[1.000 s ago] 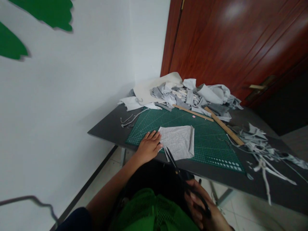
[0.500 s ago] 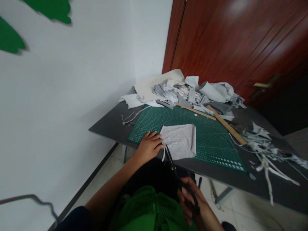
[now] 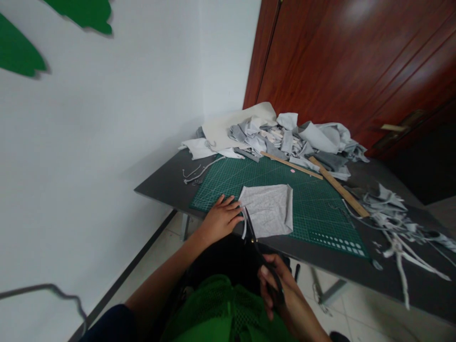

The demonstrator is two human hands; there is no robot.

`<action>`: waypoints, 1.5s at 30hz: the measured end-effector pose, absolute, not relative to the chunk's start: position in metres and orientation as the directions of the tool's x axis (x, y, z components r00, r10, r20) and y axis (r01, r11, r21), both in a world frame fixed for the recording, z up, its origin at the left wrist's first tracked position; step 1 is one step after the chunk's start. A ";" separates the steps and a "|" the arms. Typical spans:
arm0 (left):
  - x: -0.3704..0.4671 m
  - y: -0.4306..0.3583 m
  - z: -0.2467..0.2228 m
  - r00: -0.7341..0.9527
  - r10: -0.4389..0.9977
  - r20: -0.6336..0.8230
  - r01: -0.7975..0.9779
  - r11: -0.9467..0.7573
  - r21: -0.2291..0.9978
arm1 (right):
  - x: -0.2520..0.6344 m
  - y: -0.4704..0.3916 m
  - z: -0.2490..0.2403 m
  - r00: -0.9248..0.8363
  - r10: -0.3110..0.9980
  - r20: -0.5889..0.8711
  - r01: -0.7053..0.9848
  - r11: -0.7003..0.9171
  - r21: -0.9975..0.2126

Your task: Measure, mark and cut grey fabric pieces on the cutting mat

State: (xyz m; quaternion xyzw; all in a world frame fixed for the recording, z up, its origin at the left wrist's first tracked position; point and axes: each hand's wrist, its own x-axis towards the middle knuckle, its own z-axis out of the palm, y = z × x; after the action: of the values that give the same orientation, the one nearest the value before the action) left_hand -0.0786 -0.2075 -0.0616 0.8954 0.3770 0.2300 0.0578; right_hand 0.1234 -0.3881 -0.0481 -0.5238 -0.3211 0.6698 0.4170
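A light grey piece of fabric (image 3: 269,210) lies flat at the front of the green cutting mat (image 3: 309,202), partly over the table's near edge. My left hand (image 3: 223,217) rests palm down at the fabric's left edge, fingers stretched out. In my right hand (image 3: 280,287) are the handles of black scissors (image 3: 257,251). Their blades point away from me, over the fabric's left side near my left fingertips. A narrow strip (image 3: 244,230) hangs down beside the blades, partly cut from that edge. How far the blades are apart is hard to see.
Heaped grey and white fabric scraps (image 3: 285,135) cover the table's back. Two wooden rulers, a thin one (image 3: 292,166) and a wider one (image 3: 340,187), lie across the mat's far right. Tangled fabric strips (image 3: 395,223) sit at right. A white wall (image 3: 107,142) borders the left.
The scissors have moved slightly forward along the fabric's left edge, with my right hand closing a little on the handles. My left hand stays in place.
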 end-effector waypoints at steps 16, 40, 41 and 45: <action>-0.078 -0.210 -0.061 0.609 0.709 0.356 0.651 -0.703 0.286 | 0.116 -0.378 -0.047 -0.054 0.902 -0.428 -0.287 -0.424 -0.859; -0.077 -0.209 -0.061 0.597 0.720 0.353 0.659 -0.691 0.296 | 0.119 -0.382 -0.046 -0.081 0.895 -0.438 -0.182 -0.445 -0.877; -0.077 -0.209 -0.061 0.597 0.722 0.350 0.660 -0.690 0.299 | 0.120 -0.382 -0.047 -0.085 0.894 -0.440 -0.181 -0.448 -0.876; -0.077 -0.209 -0.061 0.598 0.720 0.352 0.657 -0.692 0.300 | 0.121 -0.381 -0.047 -0.094 0.896 -0.433 -0.167 -0.443 -0.881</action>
State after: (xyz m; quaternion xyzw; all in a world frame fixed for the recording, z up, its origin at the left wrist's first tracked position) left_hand -0.0765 -0.2088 -0.0605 0.8911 0.3862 0.2279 0.0695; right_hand 0.1212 -0.3815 -0.0466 -0.5379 -0.3388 0.6576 0.4044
